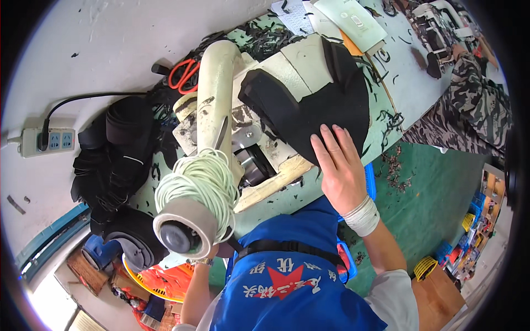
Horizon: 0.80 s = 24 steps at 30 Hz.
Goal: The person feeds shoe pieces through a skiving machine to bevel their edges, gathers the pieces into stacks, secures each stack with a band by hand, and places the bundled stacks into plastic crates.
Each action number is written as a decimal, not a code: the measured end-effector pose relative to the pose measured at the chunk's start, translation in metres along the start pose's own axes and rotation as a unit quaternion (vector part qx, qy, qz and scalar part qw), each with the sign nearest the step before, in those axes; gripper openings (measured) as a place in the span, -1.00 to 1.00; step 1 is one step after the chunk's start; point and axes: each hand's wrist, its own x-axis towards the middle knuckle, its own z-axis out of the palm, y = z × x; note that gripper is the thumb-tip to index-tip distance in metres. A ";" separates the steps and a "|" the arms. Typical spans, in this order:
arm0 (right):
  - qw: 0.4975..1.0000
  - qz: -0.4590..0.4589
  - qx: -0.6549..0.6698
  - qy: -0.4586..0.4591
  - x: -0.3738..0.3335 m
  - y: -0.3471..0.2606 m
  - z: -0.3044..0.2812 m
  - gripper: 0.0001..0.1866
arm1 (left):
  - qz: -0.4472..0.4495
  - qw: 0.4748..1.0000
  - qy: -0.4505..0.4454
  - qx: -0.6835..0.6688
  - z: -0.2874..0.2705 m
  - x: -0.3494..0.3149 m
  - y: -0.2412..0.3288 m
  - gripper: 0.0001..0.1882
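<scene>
My right hand (pixel 342 171), with a white wrap round its wrist, lies with fingers stretched out flat on a black, U-shaped padded piece (pixel 331 116). This piece rests on the cream bed of a machine (pixel 218 83) with a thick curved arm. A bundle of pale green cord (pixel 201 182) hangs round the arm, above its round end (pixel 185 229) with a dark knob. Beside the padded piece shows a metal roller (pixel 255 165) in the machine. My left forearm (pixel 194 295) comes up below the round end; the left hand's fingers are hidden behind it.
Black padded pieces (pixel 118 149) are piled at the left, near a wall socket (pixel 55 140) with a plugged-in cable. Red-handled scissors (pixel 184 75) and black scraps (pixel 259 41) lie behind the machine. A co-worker's camouflage sleeve (pixel 469 94) shows at the right. An orange basket (pixel 165 289) stands below.
</scene>
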 end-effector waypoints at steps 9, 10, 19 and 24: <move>0.943 0.029 0.332 -0.009 -0.038 -0.063 -0.011 -0.64 | -0.187 0.954 -0.221 -0.074 -0.039 0.031 0.030 -0.74; 0.909 0.051 0.410 -0.054 -0.044 -0.081 -0.007 -0.61 | -0.204 0.948 -0.245 -0.025 -0.049 0.028 0.036 -0.75; 0.632 0.230 0.708 -0.217 -0.038 -0.108 0.004 -0.71 | 0.083 0.896 -0.335 -0.279 -0.145 0.089 0.138 -0.67; 0.512 0.349 0.774 -0.128 -0.037 -0.117 0.009 -0.72 | 0.050 0.855 -0.403 -0.323 -0.152 0.108 0.134 -0.78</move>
